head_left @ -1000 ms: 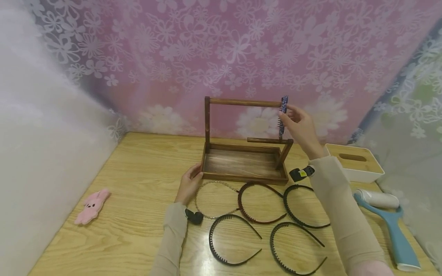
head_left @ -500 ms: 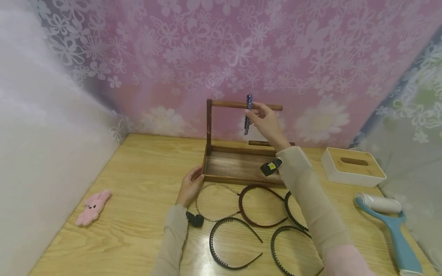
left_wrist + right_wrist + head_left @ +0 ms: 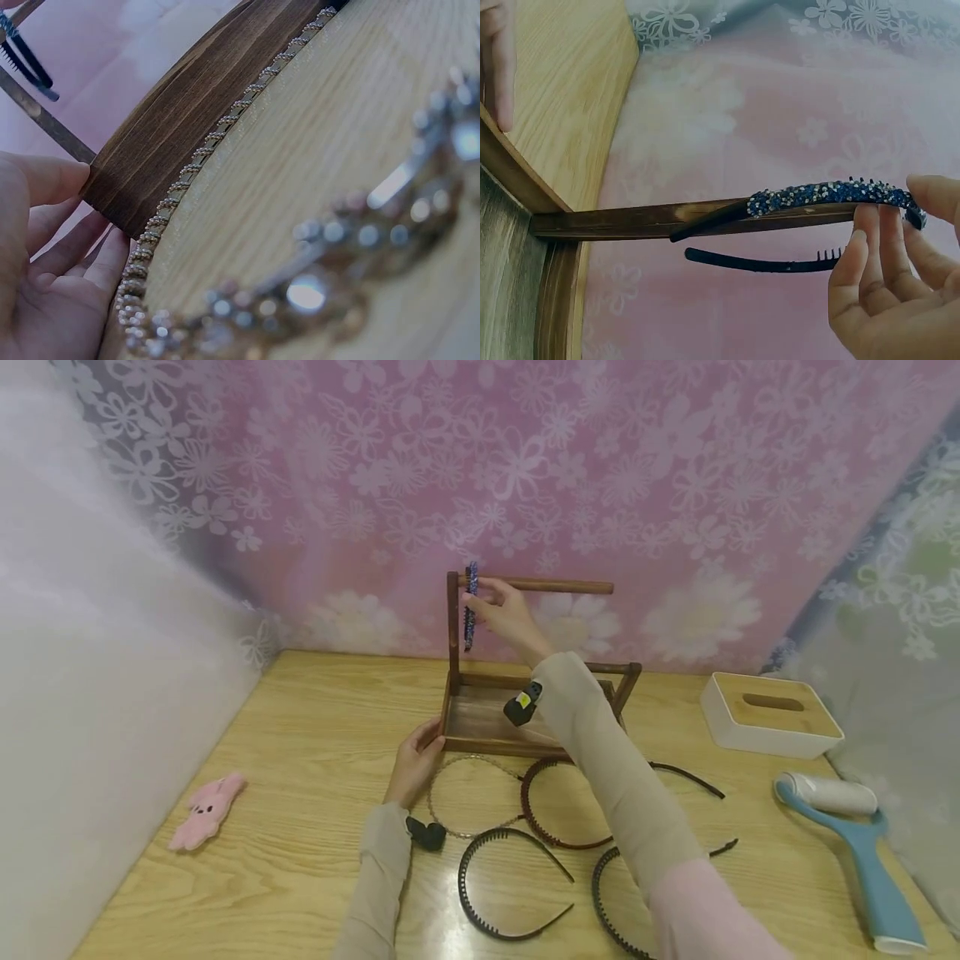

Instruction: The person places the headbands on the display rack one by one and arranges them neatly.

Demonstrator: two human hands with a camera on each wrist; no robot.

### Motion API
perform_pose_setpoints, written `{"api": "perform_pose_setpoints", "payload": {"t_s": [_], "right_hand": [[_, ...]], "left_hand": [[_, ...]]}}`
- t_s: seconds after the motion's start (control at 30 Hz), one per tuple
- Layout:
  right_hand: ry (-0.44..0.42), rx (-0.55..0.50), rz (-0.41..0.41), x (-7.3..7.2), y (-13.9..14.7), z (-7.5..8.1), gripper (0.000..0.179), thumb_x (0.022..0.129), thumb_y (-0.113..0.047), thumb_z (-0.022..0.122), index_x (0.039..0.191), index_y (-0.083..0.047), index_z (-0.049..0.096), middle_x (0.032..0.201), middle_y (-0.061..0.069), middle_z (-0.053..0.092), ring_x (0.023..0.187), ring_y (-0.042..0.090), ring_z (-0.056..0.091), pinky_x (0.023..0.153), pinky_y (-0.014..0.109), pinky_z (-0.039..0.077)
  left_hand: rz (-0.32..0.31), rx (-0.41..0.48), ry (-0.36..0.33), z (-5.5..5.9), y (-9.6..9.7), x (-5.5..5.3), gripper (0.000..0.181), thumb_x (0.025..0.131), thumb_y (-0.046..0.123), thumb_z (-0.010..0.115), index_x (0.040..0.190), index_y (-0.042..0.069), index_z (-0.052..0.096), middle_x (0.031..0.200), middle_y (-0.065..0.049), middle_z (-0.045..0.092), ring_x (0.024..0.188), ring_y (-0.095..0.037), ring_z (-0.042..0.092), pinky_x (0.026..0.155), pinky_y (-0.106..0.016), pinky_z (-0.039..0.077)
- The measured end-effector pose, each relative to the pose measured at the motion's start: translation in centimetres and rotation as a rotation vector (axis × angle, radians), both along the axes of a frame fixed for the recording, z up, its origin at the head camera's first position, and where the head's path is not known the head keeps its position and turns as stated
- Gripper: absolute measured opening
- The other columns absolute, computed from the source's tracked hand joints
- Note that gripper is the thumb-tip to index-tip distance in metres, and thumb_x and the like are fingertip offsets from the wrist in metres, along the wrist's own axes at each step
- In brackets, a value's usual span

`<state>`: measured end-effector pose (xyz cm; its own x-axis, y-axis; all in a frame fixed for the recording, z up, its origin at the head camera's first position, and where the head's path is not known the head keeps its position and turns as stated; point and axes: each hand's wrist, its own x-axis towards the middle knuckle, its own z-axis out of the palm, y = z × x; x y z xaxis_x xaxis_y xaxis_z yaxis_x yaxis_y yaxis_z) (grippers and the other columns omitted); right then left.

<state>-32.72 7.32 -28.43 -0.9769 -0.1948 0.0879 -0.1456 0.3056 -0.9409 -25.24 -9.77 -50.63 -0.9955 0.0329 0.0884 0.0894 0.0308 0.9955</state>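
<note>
A brown wooden rack (image 3: pixel 491 745) with a tray base and two side bars stands on the table. My left hand (image 3: pixel 414 763) grips its front left corner, thumb at the edge in the left wrist view (image 3: pixel 52 247). My right hand (image 3: pixel 510 614) pinches a headband (image 3: pixel 471 606) with blue and silver beading and small comb teeth. It hangs around the upper bar (image 3: pixel 562 585), close to the left post (image 3: pixel 453 627). In the right wrist view the headband's two black ends point toward the tray. My right forearm hides part of the lower bar (image 3: pixel 603 667).
Several headbands lie in front of the rack: a beaded one (image 3: pixel 431 793), a dark red one (image 3: pixel 527 802) and black ones (image 3: pixel 462 885). A tissue box (image 3: pixel 772 714) and a blue-handled lint roller (image 3: pixel 870 868) lie right, a pink plush clip (image 3: pixel 206 812) left.
My right hand has carried the blue beaded headband leftward along the upper bar, from its free right end to near the left post. My left hand stays at the rack's corner.
</note>
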Motion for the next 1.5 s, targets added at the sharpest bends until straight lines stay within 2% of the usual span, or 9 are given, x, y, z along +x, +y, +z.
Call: {"api": "perform_pose_setpoints", "payload": {"t_s": [0.2,0.5,0.63,0.7,0.87,0.93,1.03,1.23,1.5], "right_hand": [[-0.021,0.013,-0.011,-0.5,-0.5,-0.3,0.054,0.100,-0.032,0.056,0.148,-0.015,0.040,0.132,0.016,0.061,0.106,0.028,0.062,0.094,0.039,0.053],[-0.029,0.050,0.072,-0.5,0.6,-2.1,0.057,0.099,-0.037,0.055,0.150,-0.018,0.039,0.139,0.016,0.054,0.119,0.036,0.057,0.096,0.042,0.054],[-0.029,0.016,0.085,0.1,1.5,-4.0,0.052,0.100,-0.032,0.055,0.148,-0.016,0.042,0.131,0.017,0.058,0.107,0.032,0.061,0.092,0.040,0.056],[-0.026,-0.007,0.089,0.5,1.8,-5.1,0.050,0.101,-0.029,0.055,0.146,-0.013,0.044,0.129,0.018,0.059,0.096,0.025,0.062,0.088,0.037,0.057],[-0.044,-0.039,0.106,2.5,3.3,-7.7,0.046,0.100,-0.024,0.056,0.144,-0.012,0.048,0.128,0.016,0.059,0.087,0.012,0.059,0.087,0.034,0.057],[-0.051,-0.049,0.115,3.4,4.0,-8.6,0.045,0.100,-0.023,0.056,0.143,-0.011,0.048,0.124,0.015,0.059,0.087,0.011,0.059,0.090,0.039,0.056],[-0.052,-0.044,0.123,4.8,5.4,-9.9,0.044,0.100,-0.021,0.056,0.142,-0.009,0.049,0.120,0.017,0.060,0.084,0.009,0.059,0.090,0.046,0.056],[-0.113,0.011,0.113,8.3,9.5,-11.6,0.047,0.100,-0.026,0.056,0.143,-0.011,0.047,0.125,0.021,0.055,0.093,0.018,0.062,0.090,0.045,0.056],[-0.133,0.154,0.055,12.2,16.6,-14.0,0.051,0.101,-0.027,0.055,0.143,-0.001,0.044,0.123,0.025,0.058,0.099,0.025,0.064,0.085,0.043,0.058]], "left_hand": [[-0.014,-0.002,0.001,0.1,0.1,-0.2,0.044,0.099,0.004,0.054,0.142,0.001,0.047,0.146,-0.019,0.049,0.137,-0.032,0.045,0.114,-0.041,0.040],[0.003,0.019,0.015,0.2,0.0,-0.3,0.042,0.098,0.003,0.055,0.140,0.000,0.050,0.144,-0.020,0.051,0.135,-0.033,0.048,0.112,-0.040,0.043],[-0.003,0.023,0.000,0.3,-0.1,-0.1,0.042,0.099,0.005,0.055,0.141,0.002,0.049,0.145,-0.019,0.050,0.136,-0.032,0.047,0.112,-0.040,0.042],[-0.012,0.037,-0.023,1.1,-0.2,0.4,0.043,0.099,0.005,0.054,0.141,0.001,0.048,0.146,-0.020,0.049,0.137,-0.033,0.046,0.113,-0.042,0.041],[-0.018,0.054,-0.058,1.0,-0.2,0.3,0.044,0.099,0.006,0.054,0.142,0.001,0.047,0.147,-0.019,0.047,0.138,-0.032,0.044,0.116,-0.045,0.037],[-0.007,0.053,-0.051,0.3,0.0,-0.1,0.044,0.099,0.007,0.054,0.142,0.003,0.048,0.147,-0.018,0.048,0.138,-0.031,0.044,0.116,-0.044,0.038],[0.004,0.051,-0.041,0.4,0.2,-0.1,0.043,0.099,0.007,0.055,0.142,0.003,0.048,0.146,-0.018,0.048,0.138,-0.031,0.045,0.115,-0.044,0.038],[0.006,0.048,-0.046,0.1,0.3,0.2,0.043,0.099,0.005,0.053,0.142,0.003,0.048,0.146,-0.017,0.049,0.137,-0.031,0.045,0.115,-0.042,0.038],[0.011,0.018,-0.063,0.3,0.1,0.6,0.043,0.100,0.010,0.054,0.142,0.006,0.049,0.147,-0.015,0.049,0.138,-0.029,0.045,0.115,-0.043,0.038]]}}
